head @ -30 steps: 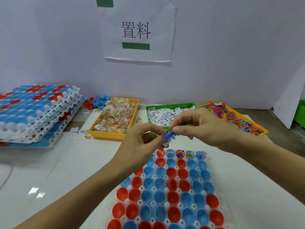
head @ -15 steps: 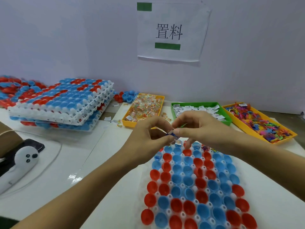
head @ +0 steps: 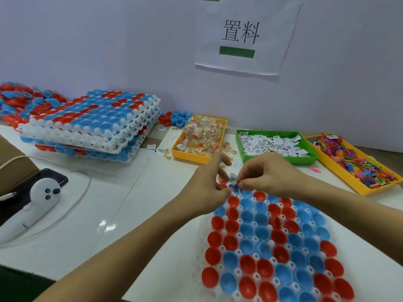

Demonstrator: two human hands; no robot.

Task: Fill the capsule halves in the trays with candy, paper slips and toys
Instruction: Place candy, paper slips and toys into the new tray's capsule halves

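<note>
Nearest, at 5 o'clock, a white tray (head: pixel 220 294) lies on the worktop (head: pixel 122 214), its cups holding open red and blue capsule halves (head: pixel 248 233). Both forearms reach in from the bottom edge and meet over the tray's far end. The right hand (head: pixel 267 174) pinches a small blue toy (head: pixel 235 185) between thumb and forefinger, its fingers (head: pixel 245 177) curled together on it. The left hand (head: pixel 208 185) sits just beside, its fingers (head: pixel 222 160) loosely spread and apart; whether they touch the toy I cannot tell. The toy hangs just above the tray's far row.

At 9 o'clock a white handheld device (head: pixel 38 203) rests on a clear sheet, partly over a dark phone (head: pixel 57 177).

Farther off, at 12 o'clock, a yellow bin (head: pixel 192 154) holds wrapped candy (head: pixel 201 136); to its right a green bin (head: pixel 281 159) holds paper slips (head: pixel 272 143), and at 2 o'clock another yellow bin (head: pixel 349 180) holds coloured toys (head: pixel 351 156).

At 10 o'clock stacked trays (head: pixel 91 127) carry more halves, with loose ones heaped behind. On the wall beyond hangs a paper sign (head: pixel 244 35).
</note>
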